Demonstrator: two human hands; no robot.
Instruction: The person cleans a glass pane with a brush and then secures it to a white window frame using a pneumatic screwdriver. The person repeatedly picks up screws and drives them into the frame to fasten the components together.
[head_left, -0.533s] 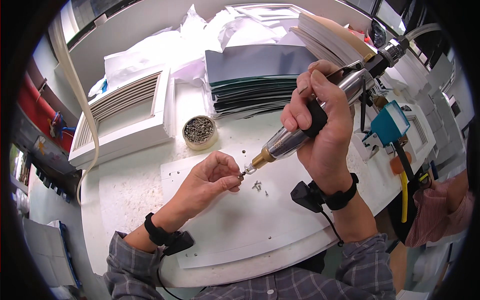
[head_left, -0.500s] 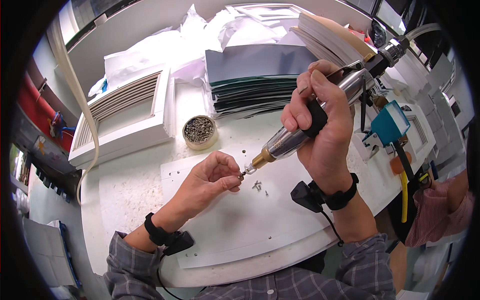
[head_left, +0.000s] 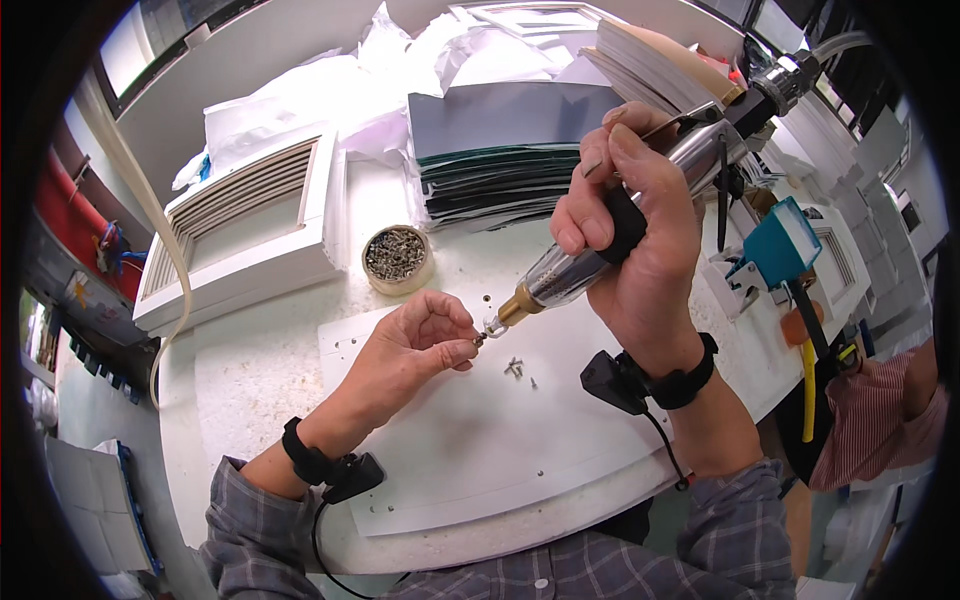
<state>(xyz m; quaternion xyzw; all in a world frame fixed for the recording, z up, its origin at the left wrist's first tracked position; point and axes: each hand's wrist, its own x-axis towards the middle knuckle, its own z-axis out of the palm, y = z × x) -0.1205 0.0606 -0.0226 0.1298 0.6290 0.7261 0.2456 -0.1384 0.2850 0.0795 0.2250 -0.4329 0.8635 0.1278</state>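
My right hand (head_left: pixel 650 225) is wrapped round an air screwdriver (head_left: pixel 565 280) with a clear barrel and a brass-coloured nose, tilted down to the left. Between thumb and fingertips, my left hand (head_left: pixel 412 348) pinches a small dark screw (head_left: pixel 480 340) right at the tool's tip; which of the two bears it I cannot tell. Both hands hover over a flat white panel (head_left: pixel 440 450) dotted with small holes or screws. A few loose screws (head_left: pixel 514 367) lie on the panel, just right of my left hand. Beyond that hand stands a round tub (head_left: pixel 400 287) full of screws.
A white louvred frame (head_left: pixel 330 225) lies at the left, beside a hanging pale hose (head_left: pixel 178 250). Farther back is a stack of dark sheets (head_left: pixel 490 190). A teal tool (head_left: pixel 775 245) stands to the right, and another person's striped sleeve (head_left: pixel 865 430) shows beyond the table's edge.
Both hands have shifted very slightly left, with the screwdriver's tip and the screw staying together. The grips look the same.
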